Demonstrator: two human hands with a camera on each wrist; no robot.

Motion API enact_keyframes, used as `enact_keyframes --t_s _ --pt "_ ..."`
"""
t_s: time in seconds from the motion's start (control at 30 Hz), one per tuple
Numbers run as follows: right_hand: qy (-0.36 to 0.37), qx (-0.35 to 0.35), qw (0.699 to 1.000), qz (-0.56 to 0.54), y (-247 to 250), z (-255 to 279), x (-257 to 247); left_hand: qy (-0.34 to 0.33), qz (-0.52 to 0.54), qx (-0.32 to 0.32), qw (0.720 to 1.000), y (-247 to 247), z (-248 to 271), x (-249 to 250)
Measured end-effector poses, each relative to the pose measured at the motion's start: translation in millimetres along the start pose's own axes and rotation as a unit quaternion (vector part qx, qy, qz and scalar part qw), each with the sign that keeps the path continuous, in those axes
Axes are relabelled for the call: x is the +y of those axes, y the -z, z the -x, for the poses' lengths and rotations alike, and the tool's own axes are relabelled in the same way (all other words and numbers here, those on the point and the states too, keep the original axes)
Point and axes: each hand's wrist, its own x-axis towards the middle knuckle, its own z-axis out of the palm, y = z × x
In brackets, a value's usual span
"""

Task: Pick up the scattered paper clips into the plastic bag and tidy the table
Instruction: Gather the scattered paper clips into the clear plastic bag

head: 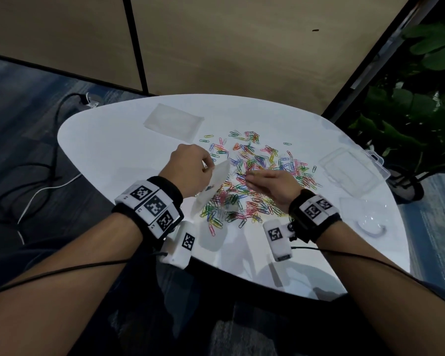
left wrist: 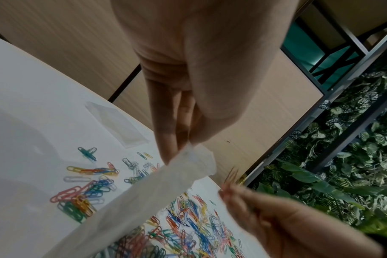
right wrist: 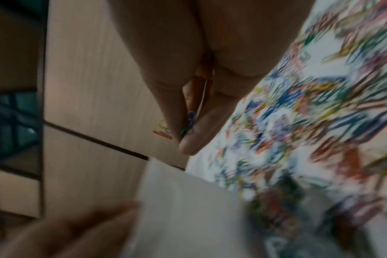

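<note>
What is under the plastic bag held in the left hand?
Coloured paper clips lie on the white table beneath the plastic bag pinched by the left hand. The bag's cloudy film blurs those directly below it.

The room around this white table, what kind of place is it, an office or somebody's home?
Probably an office or meeting nook. The white table stands against plain beige wall panels with dark joints, on blue-grey carpet, and a wall of leafy plants fills a dark metal frame beside it.
</note>
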Motion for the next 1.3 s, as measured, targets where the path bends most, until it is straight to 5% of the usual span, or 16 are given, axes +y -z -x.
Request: enact_keyframes --t_s 0.13,0.33,0.53,0.67,0.77,0.87,1.0,1.2,1.3 --pt "0.019 -0.088 0.991 -0.099 -24.7 15.0 -23.4 -0.005 0.004 -0.008 1.0 -7.1 0.1 4.0" --pt "0.051 -0.018 0.991 0.12 -47.0 10.1 -3.2 -0.003 0.038 -0.012 0.999 -17.8 1.9 8.3" --pt "0.144 0.016 0.914 0.379 -57.9 15.2 2.3 0.0 0.049 -0.008 0.999 -21.7 1.2 5.1" --pt "0.206 -0.066 0.839 0.499 -61.5 24.3 -2.5 0.004 0.037 0.0 0.999 -18.0 0.2 4.1" --pt "0.242 -0.028 0.883 0.401 -51.2 26.5 -11.5 0.012 0.035 0.01 0.999 -10.8 -2.1 -0.6" --pt "0.155 0.013 0.876 0.458 -24.2 19.6 -6.0 0.014 0.025 0.02 0.999 -1.4 -3.2 -6.1" --pt "-0.058 -0.024 0.773 0.632 0.6 14.4 38.7 0.028 0.036 0.031 0.998 16.5 1.6 -17.6" --pt "0.036 -0.019 0.767 0.641 -26.7 7.2 83.9 0.053 0.048 0.053 0.996 41.9 15.5 -40.9" --pt "0.079 -0.031 0.738 0.669 -39.5 2.9 87.4 0.058 0.027 0.052 0.997 46.1 21.3 -51.9"
